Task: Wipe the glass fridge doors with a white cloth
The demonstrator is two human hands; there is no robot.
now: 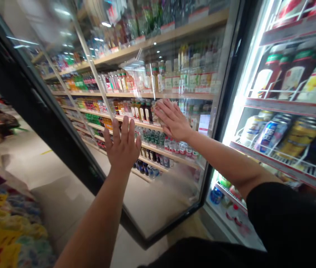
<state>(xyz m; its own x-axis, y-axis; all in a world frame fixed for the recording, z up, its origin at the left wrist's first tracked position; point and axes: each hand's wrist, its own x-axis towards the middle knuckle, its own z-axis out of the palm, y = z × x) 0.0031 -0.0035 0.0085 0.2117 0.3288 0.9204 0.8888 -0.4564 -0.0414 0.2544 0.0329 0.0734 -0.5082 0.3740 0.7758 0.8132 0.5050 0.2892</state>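
A glass fridge door [171,190] in a black frame stands swung out in front of me. My left hand [123,145] is open, its fingers spread upward and its palm turned to the pane. Whether it touches the glass I cannot tell. Farther right and a little higher, my right hand [173,119] lies flat over a crumpled beige cloth [157,112], pressing it to the pane. The fingers and palm hide most of the cloth.
To the right, lit fridge shelves [289,104] hold bottles and cans. Store shelves [149,95] with many drinks show in the glass. Yellow packages [1,230] are stacked at lower left, beside the pale tiled floor [60,201].
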